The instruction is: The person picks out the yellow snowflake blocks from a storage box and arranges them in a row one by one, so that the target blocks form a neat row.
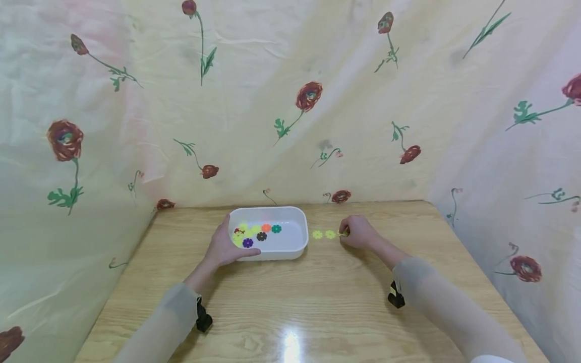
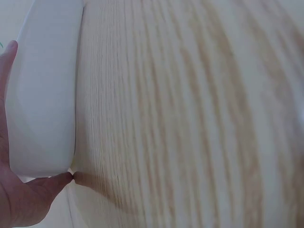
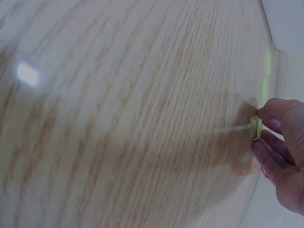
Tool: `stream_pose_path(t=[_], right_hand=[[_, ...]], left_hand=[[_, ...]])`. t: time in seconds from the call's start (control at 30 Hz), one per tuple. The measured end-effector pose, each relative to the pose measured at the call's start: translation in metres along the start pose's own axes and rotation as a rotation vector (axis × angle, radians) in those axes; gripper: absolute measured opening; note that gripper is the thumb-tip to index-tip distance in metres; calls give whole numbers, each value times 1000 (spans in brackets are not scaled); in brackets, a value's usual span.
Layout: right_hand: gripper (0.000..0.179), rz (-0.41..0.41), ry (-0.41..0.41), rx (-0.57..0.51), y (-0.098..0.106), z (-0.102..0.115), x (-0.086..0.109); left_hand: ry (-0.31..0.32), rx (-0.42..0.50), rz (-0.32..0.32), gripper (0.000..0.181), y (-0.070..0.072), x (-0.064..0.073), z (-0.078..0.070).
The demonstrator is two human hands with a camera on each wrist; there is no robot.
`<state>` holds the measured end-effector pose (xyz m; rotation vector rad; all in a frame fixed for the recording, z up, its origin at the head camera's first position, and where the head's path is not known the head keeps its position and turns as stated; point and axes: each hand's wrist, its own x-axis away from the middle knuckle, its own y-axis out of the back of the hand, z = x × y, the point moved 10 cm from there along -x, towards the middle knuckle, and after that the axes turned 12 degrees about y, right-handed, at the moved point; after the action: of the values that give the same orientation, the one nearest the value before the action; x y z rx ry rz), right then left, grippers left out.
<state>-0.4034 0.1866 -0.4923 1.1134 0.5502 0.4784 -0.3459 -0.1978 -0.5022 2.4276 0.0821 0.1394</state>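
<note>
A white plastic tub (image 1: 272, 255) stands on the wooden table, with several flower-shaped plastic pieces in its left half: yellow, orange, green, black and purple. My left hand (image 1: 225, 245) holds the tub's left end, its thumb along the front rim and its fingers around the side. In the left wrist view the tub's outer wall (image 2: 45, 95) fills the space beside that hand. To the tub's right, my right hand (image 1: 358, 232) pinches a yellow flower piece (image 3: 257, 127) between thumb and fingers, low over the table. Two yellow flower pieces (image 1: 324, 234) lie in a row between tub and hand.
The wooden table (image 1: 290, 297) reaches back to a hanging cloth (image 1: 254, 111) printed with red flowers, which also closes off both sides. A bright light reflection shows on the table near its front.
</note>
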Motion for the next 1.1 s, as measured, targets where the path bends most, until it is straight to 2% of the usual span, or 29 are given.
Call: stream_pose_path(t=[0.53,0.8,1.1], right_hand=[[6,-12,4,-8,0,0,1],[6,22,-4,-16,-1,-2,-1],[8,18,-28,-56,11,1,-11]], left_hand=[[-3,17,-2,140,0,0,0],[-1,24,1,140,0,0,-1],[-10,36,11,141,0,0,0]])
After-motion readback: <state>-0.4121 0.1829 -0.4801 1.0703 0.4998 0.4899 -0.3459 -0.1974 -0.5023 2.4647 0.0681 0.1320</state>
